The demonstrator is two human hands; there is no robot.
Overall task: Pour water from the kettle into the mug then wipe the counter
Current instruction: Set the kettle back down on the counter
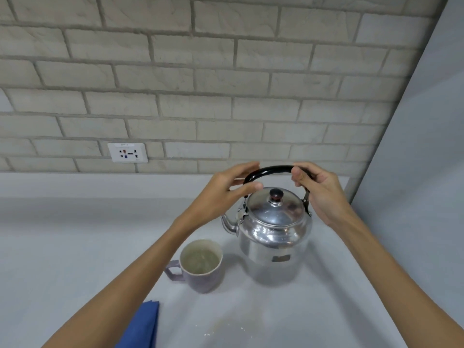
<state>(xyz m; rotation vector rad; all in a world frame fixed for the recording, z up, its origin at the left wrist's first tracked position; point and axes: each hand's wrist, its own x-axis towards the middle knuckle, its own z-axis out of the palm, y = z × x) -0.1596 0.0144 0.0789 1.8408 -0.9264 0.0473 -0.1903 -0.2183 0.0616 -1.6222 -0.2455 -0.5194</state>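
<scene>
The shiny, round-bodied steel kettle (275, 237) stands upright on the pale grey counter (75, 247), its lid on and its spout pointing left. Both hands are up at its black arched handle (270, 170). The left hand (223, 194) has its fingers apart, thumb below and fingertips above the left end of the arch, hooked loosely about it rather than clamped. The right hand (319, 194) has its fingers curled together around the right end, just above the hinge; whether they press tight I cannot tell.

Below and a little nearer than the left hand's fingers sits the lilac ceramic mug (200, 266), just beside the kettle under the spout, its own handle turned left. It looks to hold water already, fairly high.

I judge the pouring step to be at or near its end, the kettle set down level. The next move then calls for letting go of the handle and reaching down to the folded blue cloth (140, 325), well below the left fingers at the counter's near edge, to wipe the small white specks (208, 334) near it.
</scene>
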